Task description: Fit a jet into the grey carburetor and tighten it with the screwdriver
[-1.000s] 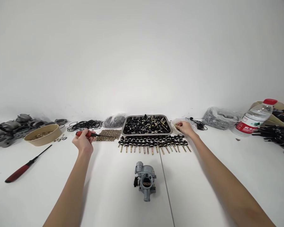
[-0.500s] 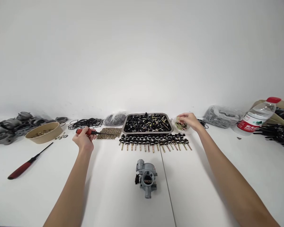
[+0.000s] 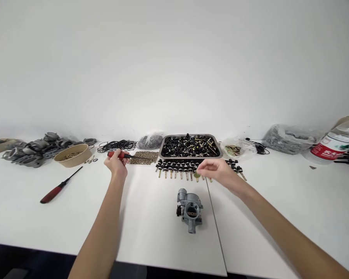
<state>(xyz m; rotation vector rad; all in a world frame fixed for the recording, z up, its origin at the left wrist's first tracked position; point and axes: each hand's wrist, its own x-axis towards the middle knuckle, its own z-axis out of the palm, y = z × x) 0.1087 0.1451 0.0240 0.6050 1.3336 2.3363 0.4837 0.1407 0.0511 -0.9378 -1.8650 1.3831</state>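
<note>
My left hand (image 3: pixel 115 164) is closed round a red-handled screwdriver (image 3: pixel 120 155), its shaft pointing right over a heap of small brass parts (image 3: pixel 144 157). My right hand (image 3: pixel 216 172) hovers above a row of black-capped brass screws (image 3: pixel 180 167), its fingers pinching a small brass piece (image 3: pixel 196 175). A grey metal carburetor body (image 3: pixel 190 209) stands on the white table (image 3: pixel 151 221) just below and between both hands. A metal tray (image 3: pixel 190 146) full of black and brass parts sits behind the row.
A second red-handled screwdriver (image 3: pixel 59 188) lies at the left. Behind it are a tan bowl (image 3: pixel 72 155), grey castings (image 3: pixel 35 149) and black rings (image 3: pixel 118 145). Plastic bags (image 3: pixel 287 137) and a water bottle (image 3: pixel 336 143) are at the right. The table's front edge runs along the bottom.
My right hand left the plastic bag at the back right and came down-left over the screw row with a small brass piece. The view shifted left; my left hand kept the screwdriver.
</note>
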